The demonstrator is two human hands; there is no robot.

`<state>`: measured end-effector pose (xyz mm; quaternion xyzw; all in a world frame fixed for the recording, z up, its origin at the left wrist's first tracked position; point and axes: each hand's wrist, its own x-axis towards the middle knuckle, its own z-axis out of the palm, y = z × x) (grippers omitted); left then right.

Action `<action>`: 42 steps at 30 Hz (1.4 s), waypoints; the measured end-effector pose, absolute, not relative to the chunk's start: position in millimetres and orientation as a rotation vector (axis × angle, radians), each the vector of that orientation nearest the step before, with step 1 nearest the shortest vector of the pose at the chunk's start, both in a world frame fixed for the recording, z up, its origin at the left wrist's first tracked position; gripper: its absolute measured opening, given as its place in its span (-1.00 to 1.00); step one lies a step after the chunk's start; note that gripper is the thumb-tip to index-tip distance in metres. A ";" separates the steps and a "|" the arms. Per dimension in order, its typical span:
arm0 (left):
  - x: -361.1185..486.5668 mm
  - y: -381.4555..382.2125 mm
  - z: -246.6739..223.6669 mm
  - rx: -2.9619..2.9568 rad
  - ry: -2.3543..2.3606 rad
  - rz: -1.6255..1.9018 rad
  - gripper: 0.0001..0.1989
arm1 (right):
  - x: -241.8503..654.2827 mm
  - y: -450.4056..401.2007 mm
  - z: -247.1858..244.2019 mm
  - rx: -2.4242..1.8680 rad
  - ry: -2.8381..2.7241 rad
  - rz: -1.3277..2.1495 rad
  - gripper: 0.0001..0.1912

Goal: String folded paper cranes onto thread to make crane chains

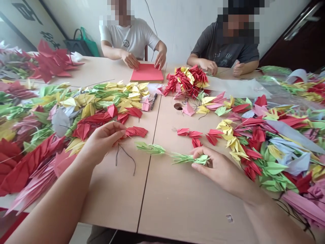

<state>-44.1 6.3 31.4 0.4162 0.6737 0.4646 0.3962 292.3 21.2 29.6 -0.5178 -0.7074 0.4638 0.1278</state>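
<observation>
At left, a mixed heap of folded paper [63, 115] lies on the bench [114, 203], part of it apparently strung already. The left hand [103, 140] has its fingers pinched together, seemingly on a fine thread [168, 154], next to a red folded strand [137, 131]; dark cords [128, 155] lie just below. Behind, a co-worker's hands touch a stack of red sheets [147, 72], as yet unfolded. Green folded pieces [152, 148] sit between the person's hands in two groups, a gap between; stringing is judged part done. The right hand [215, 166] has its fingers closed on the nearer group. Further right, a yellow strand [232, 140] adjoins a second heap [281, 142]; its finished share cannot be told.
</observation>
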 end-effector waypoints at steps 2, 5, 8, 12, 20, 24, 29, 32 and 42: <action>-49.0 5.2 34.0 0.989 1.664 1.198 -0.77 | 294.2 19.5 31.4 -1.597 -2.157 1.215 -0.87; -54.0 4.3 37.6 0.895 1.588 1.279 -0.77 | 297.1 19.9 30.4 -1.667 -2.244 1.059 -0.84; -57.0 3.0 38.6 0.888 1.627 1.337 -0.80 | 302.0 23.7 27.7 -1.624 -2.299 0.916 -0.78; -59.7 0.0 35.5 1.096 1.902 1.245 -0.86 | 306.6 25.6 27.9 -1.598 -2.258 0.923 -0.67; -31.1 -5.8 23.1 2.244 1.970 1.021 -0.69 | 290.9 14.1 31.3 -1.567 -2.188 1.384 -0.68; -7.2 -8.8 7.4 2.508 1.470 0.734 -0.45 | 290.6 14.8 27.2 -1.546 -2.237 1.259 -0.64; -2.0 -6.0 -2.1 2.526 1.391 0.604 -0.74 | 292.0 14.3 29.4 -1.502 -2.346 1.211 -0.70; -6.7 -4.1 1.4 2.538 1.396 0.551 -0.87 | 289.7 13.5 28.8 -1.440 -2.391 1.187 -0.75; -10.8 -3.7 4.7 2.430 1.278 0.442 -0.83 | 284.0 10.7 20.9 -1.331 -2.469 1.020 -0.69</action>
